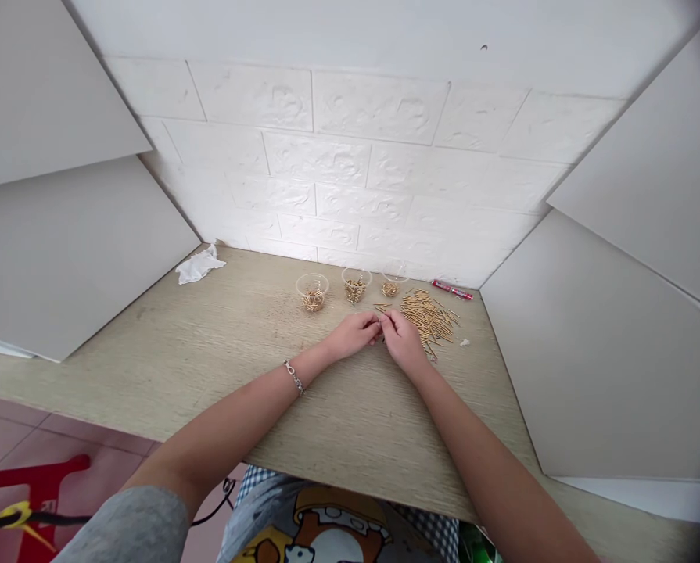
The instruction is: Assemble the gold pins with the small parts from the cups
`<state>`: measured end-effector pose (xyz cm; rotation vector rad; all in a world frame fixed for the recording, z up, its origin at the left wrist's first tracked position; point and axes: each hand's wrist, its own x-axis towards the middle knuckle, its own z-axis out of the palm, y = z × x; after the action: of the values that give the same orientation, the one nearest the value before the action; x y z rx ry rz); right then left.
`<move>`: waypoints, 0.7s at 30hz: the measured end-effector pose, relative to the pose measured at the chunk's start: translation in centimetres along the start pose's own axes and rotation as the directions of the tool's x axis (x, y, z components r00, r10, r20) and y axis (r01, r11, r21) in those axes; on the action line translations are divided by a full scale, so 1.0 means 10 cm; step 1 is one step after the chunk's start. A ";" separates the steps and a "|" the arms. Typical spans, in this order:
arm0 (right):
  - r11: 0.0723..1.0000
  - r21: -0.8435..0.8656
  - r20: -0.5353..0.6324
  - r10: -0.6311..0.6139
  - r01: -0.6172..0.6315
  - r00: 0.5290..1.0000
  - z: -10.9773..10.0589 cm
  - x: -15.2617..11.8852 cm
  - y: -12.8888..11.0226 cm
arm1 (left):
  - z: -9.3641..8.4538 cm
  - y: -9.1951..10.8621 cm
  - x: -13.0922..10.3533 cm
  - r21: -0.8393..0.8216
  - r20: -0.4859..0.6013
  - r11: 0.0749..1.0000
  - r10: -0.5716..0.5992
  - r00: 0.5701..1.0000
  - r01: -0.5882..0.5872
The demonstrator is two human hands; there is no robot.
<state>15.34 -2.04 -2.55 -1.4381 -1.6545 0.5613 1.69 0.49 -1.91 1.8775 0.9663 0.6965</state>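
Beside the pile of gold pins (425, 317) on the counter (197, 367), the left hand (354, 335) and right hand (401, 338) pinch together; what they grip cannot be told. Left of the pile, three cups (313, 294) hold some pieces; many loose pins remain.

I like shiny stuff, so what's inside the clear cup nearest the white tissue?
The cup holds small gold-coloured pieces. The top ones show; those underneath are covered.

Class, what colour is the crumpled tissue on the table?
The tissue is white, seen in the head view.
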 end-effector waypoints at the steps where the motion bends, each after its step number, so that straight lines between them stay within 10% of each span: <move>1: 1.000 -0.002 -0.001 -0.001 0.001 1.000 0.00 0.00 0.00 | 0.00 -0.01 0.00 -0.007 -0.002 1.000 -0.001 1.000 0.001; 21: 0.996 0.090 -0.024 0.020 -0.018 0.999 0.01 -0.02 -0.02 | -0.03 0.05 0.04 -0.430 -0.005 0.881 -0.221 0.975 0.197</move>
<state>15.15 -2.27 -2.44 -1.3919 -1.5777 0.6178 1.83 0.84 -1.30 1.3533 0.9442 0.7608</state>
